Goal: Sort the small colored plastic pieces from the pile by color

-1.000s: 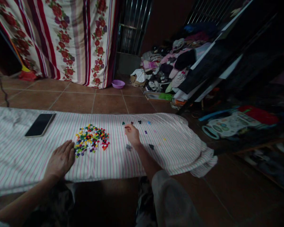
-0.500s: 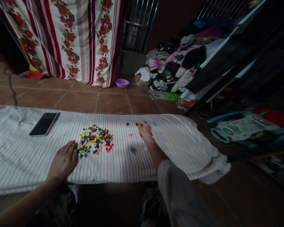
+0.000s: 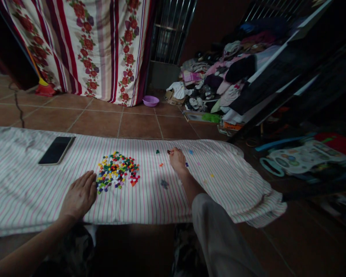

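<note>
A spread of small multicoloured pieces (image 3: 117, 172) lies on the striped cloth (image 3: 144, 204). My left hand (image 3: 80, 194) rests flat on the cloth at the left edge of that spread, palm down, holding nothing. Farther right, my right hand (image 3: 177, 159) is closed at the fingertips beside a small dark brown piece (image 3: 168, 152); whether it grips the piece is hard to tell. Around it are small groups by colour: dark green (image 3: 157, 151), orange (image 3: 161, 165), grey (image 3: 164, 184), blue (image 3: 191, 152), pink (image 3: 198, 164) and yellow (image 3: 212, 175).
A dark phone (image 3: 57, 150) lies on the cloth at the left. On the tiled floor beyond stand a purple basin (image 3: 150, 101) and a heap of clothes (image 3: 210, 79). A floral curtain (image 3: 103, 50) hangs behind. A pale toy-like panel (image 3: 294, 157) is at the right.
The whole view has shifted slightly. Both hands stay in nearly the same places over the cloth, with the right fingertips still at the brown piece.
</note>
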`<state>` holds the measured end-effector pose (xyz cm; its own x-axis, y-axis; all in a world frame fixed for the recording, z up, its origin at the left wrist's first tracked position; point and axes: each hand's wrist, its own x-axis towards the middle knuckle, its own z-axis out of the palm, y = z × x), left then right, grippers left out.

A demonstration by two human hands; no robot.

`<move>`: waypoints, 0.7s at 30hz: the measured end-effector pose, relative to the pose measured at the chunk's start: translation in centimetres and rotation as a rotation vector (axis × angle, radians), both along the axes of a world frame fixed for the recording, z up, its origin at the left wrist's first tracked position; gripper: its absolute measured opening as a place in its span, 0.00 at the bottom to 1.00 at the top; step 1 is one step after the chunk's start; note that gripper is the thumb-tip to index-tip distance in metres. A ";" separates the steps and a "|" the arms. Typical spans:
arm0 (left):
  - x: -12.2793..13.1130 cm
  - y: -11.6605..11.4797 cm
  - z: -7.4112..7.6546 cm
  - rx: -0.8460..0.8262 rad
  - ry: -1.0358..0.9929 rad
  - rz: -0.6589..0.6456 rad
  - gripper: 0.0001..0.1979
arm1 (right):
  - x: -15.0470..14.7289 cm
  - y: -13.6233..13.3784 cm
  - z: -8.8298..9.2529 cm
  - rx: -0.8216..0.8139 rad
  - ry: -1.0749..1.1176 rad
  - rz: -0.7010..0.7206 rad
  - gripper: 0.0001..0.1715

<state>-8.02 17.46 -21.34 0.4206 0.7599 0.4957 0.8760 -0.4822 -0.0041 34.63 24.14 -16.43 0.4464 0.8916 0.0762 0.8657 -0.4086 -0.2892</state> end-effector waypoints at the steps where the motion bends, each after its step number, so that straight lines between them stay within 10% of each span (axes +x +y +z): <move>1: 0.0 0.0 0.1 -0.004 -0.004 0.002 0.22 | 0.0 0.0 0.0 0.004 0.004 0.004 0.17; 21: 0.1 -0.2 0.3 -0.038 -0.013 0.003 0.22 | 0.6 1.0 -0.5 0.001 -0.042 0.196 0.20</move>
<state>-7.94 17.28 -21.04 0.4119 0.7795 0.4718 0.8772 -0.4793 0.0261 35.26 25.14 -16.92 0.2605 0.9610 0.0925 0.9400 -0.2305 -0.2516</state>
